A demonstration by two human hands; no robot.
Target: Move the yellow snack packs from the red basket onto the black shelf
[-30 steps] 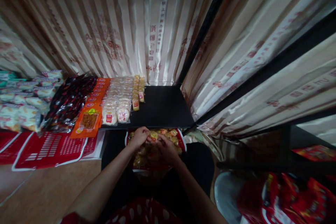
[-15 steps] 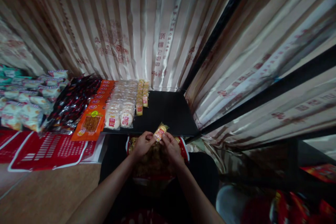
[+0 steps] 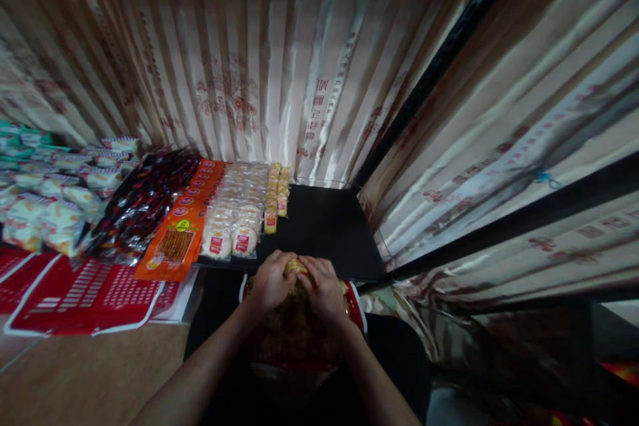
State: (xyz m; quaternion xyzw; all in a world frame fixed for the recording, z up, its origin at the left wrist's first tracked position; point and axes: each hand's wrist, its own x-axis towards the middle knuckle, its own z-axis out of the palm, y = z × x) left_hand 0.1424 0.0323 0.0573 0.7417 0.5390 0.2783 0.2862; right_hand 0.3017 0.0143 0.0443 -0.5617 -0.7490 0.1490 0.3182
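Between my left hand [image 3: 272, 283] and my right hand [image 3: 325, 290] is a small yellow-wrapped snack packet [image 3: 295, 267]. Fingers of both hands curl around it, so only its top shows. Just below is a red basket [image 3: 358, 309] with a white rim, resting at my lap and holding many similar packets, dim and partly covered by my hands. On the black shelf [image 3: 327, 223] ahead, yellow snack packets [image 3: 277, 196] lie in two narrow columns. Beside them are rows of clear-wrapped round rice crackers [image 3: 234, 213].
Further left on the shelf lie orange snack bags [image 3: 177, 239], dark glossy packets [image 3: 144, 200] and white puffy bags [image 3: 60, 213]. A red shopping basket [image 3: 94, 293] stands below them. Pale printed curtains [image 3: 239, 46] hang behind, with a black frame bar [image 3: 439, 56] on the right.
My hands have drawn the packet slightly down and left, closing around it so its printed face no longer shows. The camera view has shifted a little.
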